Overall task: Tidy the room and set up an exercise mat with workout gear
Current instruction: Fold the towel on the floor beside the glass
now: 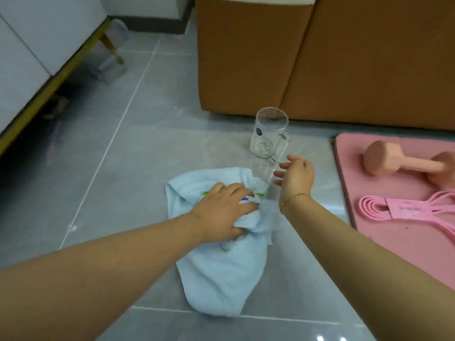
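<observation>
From the head view, my left hand [222,207] lies on a light blue towel [221,271] crumpled on the grey tiled floor [138,143]. My fingers curl into the bunched cloth at its far end, grasping a fold of it. A bit of green and blue print shows on the towel just beside my fingertips. The rest of the towel trails toward me, flat on the tiles.

My right hand [296,177] hovers just right of the towel's far edge, fingers released and loosely spread, gripping nothing. A thin bracelet [294,196] sits at that wrist. Just beyond my fingertips stands a clear glass mug [269,134], upright on the floor, with a small blue label on its side and its handle turned toward my hand. Whether my fingertips touch the handle I cannot tell.

To the right lies the pink exercise mat [369,183], flat on the floor, its near-left corner close to my right forearm. On it rests a pink dumbbell [403,163] at the far side, and nearer to me a coiled pink resistance band [398,210].

Beyond the mug stands a brown leather sofa [320,57]. At far left is a white cabinet [29,57] on gold legs.
</observation>
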A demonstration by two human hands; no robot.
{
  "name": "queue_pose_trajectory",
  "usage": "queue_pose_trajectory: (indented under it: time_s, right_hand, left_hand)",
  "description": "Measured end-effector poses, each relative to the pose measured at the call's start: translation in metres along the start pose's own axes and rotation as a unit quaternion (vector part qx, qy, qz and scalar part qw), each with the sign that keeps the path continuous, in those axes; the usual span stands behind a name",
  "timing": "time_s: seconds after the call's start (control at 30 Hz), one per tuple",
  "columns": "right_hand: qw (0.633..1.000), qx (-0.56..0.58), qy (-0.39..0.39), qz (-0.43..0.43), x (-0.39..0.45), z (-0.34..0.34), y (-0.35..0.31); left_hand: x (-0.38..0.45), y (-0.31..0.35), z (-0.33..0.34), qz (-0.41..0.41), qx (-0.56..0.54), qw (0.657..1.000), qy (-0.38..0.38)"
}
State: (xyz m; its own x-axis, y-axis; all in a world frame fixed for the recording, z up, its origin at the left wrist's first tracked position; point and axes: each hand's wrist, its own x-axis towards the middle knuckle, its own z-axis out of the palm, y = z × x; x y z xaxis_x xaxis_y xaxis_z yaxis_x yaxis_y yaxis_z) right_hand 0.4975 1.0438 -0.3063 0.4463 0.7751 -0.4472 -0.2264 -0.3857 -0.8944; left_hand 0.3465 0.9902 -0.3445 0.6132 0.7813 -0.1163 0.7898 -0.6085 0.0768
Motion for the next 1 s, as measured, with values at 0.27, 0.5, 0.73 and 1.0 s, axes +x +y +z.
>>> queue_pose_trajectory:
  time_s: [0.27,0.5,0.73,1.0]
  right_hand:
    - [0.877,-0.370,-0.306,0.026,-0.045,-0.017,0.007]
    - [0.848,-0.455,-0.269,-0.030,-0.052,-0.049,0.004]
    - [0.879,-0.400,-0.254,0.052,-0.060,-0.048,0.042]
    - [0.918,-0.308,-0.247,0.033,-0.065,-0.029,0.060]
  left_hand:
    - [-0.114,-0.029,-0.019,0.056,-0.044,0.995,0.064]
    - [-0.091,-0.069,-0.023,-0.322,-0.116,0.940,0.006]
    - [-0.076,-0.044,0.006,-0.411,-0.275,0.869,0.040]
    - [-0.101,-0.044,0.007,-0.354,-0.279,0.890,0.075]
